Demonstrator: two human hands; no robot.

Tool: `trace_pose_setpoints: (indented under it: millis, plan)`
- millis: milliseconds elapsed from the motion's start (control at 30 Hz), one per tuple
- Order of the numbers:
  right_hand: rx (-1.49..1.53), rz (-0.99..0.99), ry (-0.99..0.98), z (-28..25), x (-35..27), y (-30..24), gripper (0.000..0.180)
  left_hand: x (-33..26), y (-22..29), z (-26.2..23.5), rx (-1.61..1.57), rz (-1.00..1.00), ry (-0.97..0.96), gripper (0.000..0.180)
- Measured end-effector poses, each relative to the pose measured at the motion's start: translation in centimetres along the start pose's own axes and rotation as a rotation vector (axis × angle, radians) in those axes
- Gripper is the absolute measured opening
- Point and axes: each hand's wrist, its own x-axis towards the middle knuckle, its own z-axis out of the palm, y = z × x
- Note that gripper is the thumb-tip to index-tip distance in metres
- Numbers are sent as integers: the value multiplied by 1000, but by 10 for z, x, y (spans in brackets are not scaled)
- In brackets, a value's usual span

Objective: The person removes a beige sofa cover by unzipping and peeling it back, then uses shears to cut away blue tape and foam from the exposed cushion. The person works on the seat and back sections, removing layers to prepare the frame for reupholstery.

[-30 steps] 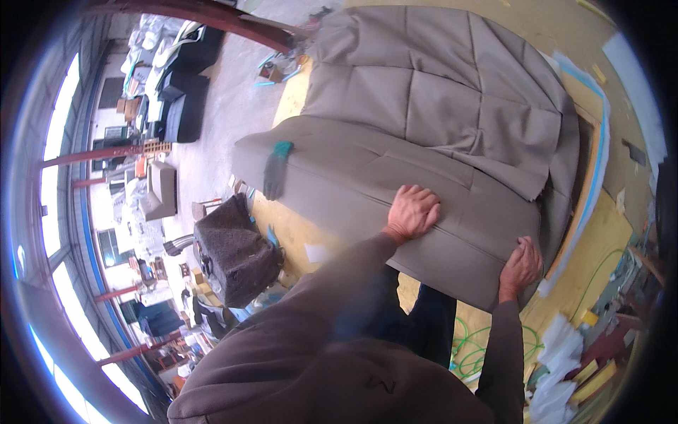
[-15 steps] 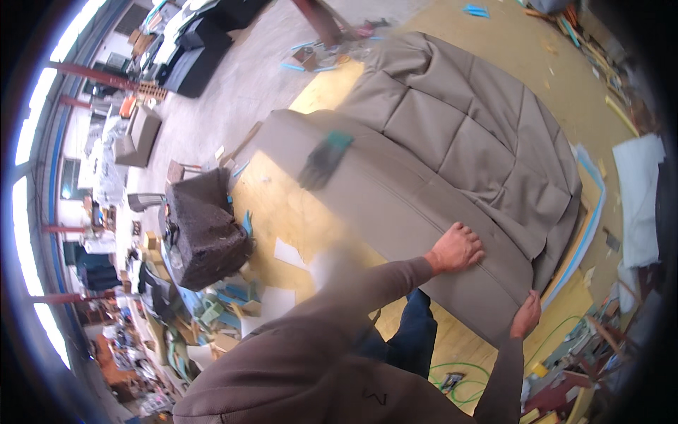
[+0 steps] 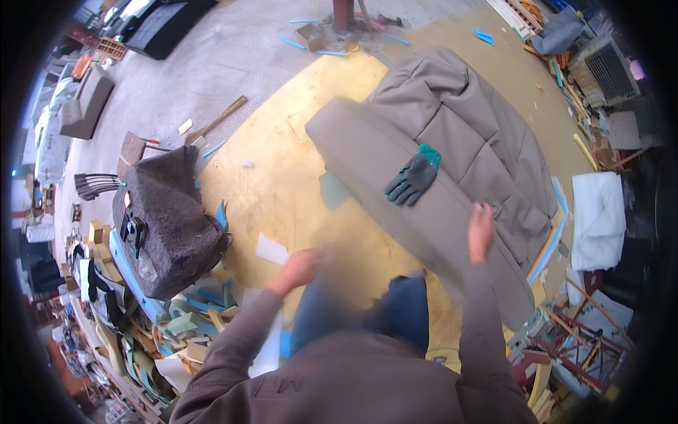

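Note:
A taupe quilted upholstery cover (image 3: 487, 159), its long smooth front band (image 3: 367, 152) running diagonally, lies over a yellow board (image 3: 282, 155). On the band rests a grey work glove (image 3: 413, 178) with a green cuff. My right hand (image 3: 481, 233) is above the band, fingers stretched out and holding nothing visible; whether it touches the cover I cannot tell. To the left, away from the cover, my left hand (image 3: 300, 270) is over the board near a white scrap (image 3: 271, 249). Its fingers are smeared by motion and a blurred patch lies beside them.
A dark, rough-textured fabric-covered block (image 3: 173, 219) stands at the left, above a heap of foam and wood offcuts (image 3: 191, 321). A folded white padding piece (image 3: 598, 220) lies at the right. A wooden-handled tool (image 3: 219, 119) lies on the concrete floor beyond the board.
Both hands have come off the cover's band and right-hand end; the left has swung left over the board. The view has turned, so the cover and glove sit further right.

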Motion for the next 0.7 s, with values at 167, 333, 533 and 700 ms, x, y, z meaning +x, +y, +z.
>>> trace_pose_setpoints:
  millis: [167,333,533,700]
  plan:
    - [-184,-149,-90,89,35,-141,61,-132,-140,-113,-12,-536,153,37]
    - [-339,-46,-7,132,66,-179,58,-177,-193,-184,-189,-593,619,34]
    - [-239,-299,123,183,67,-241,39,-135,-251,-206,-300,-669,328,37]
    - [-269,-376,14,265,69,-335,25,-55,-286,-260,-239,-698,17,35]
